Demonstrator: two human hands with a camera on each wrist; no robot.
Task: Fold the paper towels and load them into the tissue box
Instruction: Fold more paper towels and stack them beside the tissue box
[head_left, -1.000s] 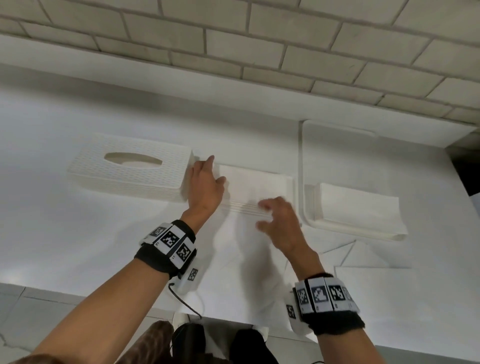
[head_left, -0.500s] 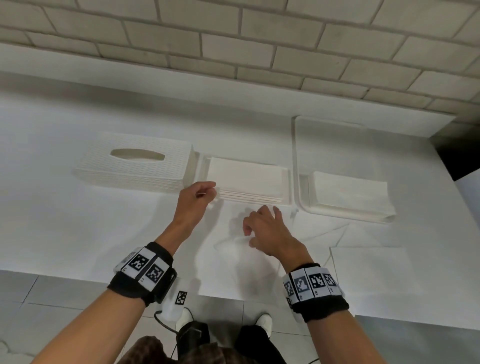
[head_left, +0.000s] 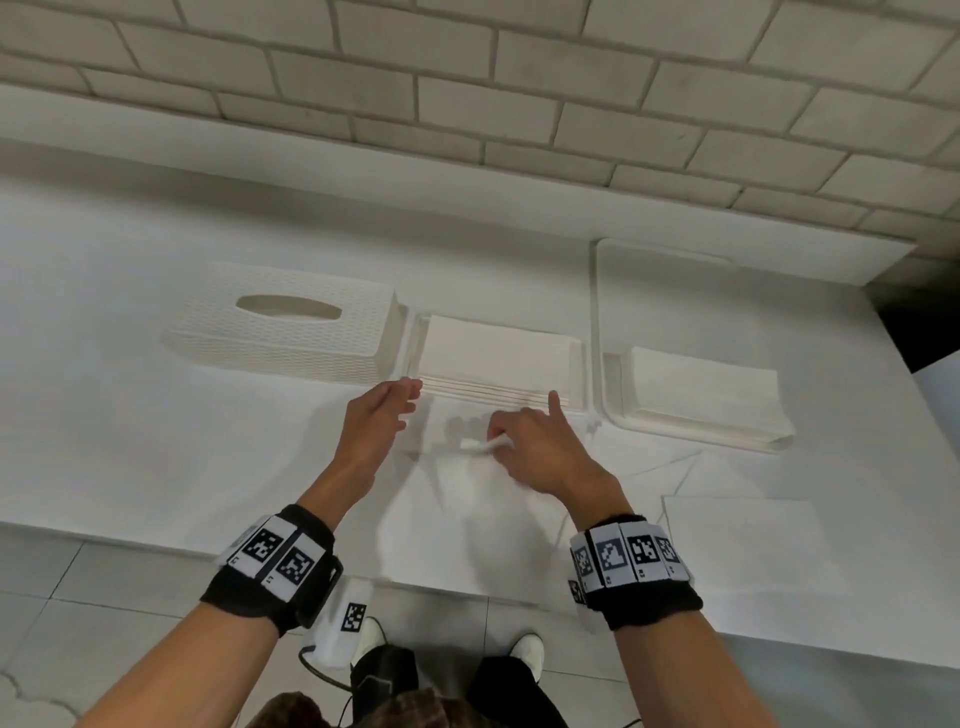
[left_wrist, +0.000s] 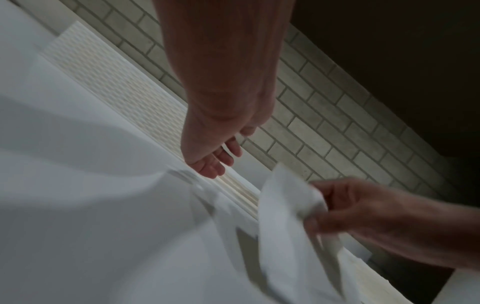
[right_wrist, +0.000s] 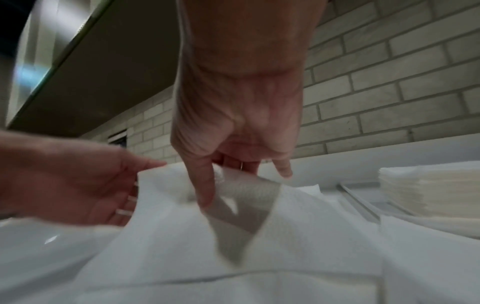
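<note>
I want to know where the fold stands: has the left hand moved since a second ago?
Yes. The left hand has drawn back from beside the tissue box toward the person.

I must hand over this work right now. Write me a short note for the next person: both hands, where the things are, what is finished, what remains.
Right hand: pinches the far edge of a loose paper towel lying on the counter and lifts it for a fold.
Left hand: open, fingers straight, at the left end of that edge; it grips nothing.
Tissue box: back left, its slot looks empty.
Folded stack: in a shallow base just right of the box.
Second stack: on the tray, far right.
More flat sheets lie front right.
Done: several towels folded.
Left: fold this sheet and the others, load the box.
</note>
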